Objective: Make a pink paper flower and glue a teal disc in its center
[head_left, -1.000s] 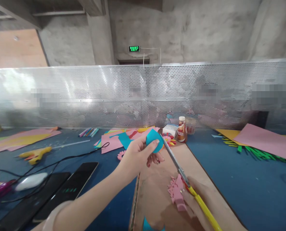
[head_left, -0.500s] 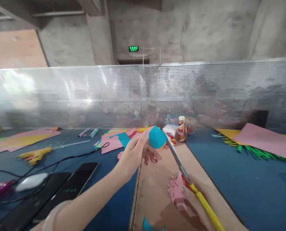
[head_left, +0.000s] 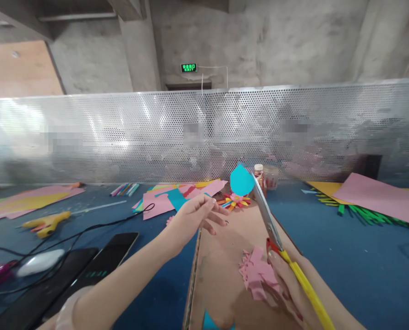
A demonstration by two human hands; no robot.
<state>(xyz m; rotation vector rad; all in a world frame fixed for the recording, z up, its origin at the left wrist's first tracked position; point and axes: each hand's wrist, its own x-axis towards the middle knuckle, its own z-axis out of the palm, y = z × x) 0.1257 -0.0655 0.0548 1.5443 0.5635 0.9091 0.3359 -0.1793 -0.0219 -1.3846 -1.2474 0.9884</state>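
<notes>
My right hand is wrapped round the yellow handle of a pair of scissors, whose blades point up and away. At the blade tips is a blue rounded paper piece with a pointed top. It appears off the board; whether the blades pinch it, I cannot tell. To its lower left, my left hand is raised over the board, fingers loosely apart and holding nothing. Pink paper scraps lie on the brown board beside my right hand. A blue scrap lies at the near edge.
A multicoloured paper flower, a bottle and a jar stand far along. On the left are paper sheets, markers, a yellow glue gun, a black cord and phones. Pink sheets and green strips lie right.
My left hand has let go of the blue paper piece. The piece has moved up and right with the scissor tips, away from the left fingers.
</notes>
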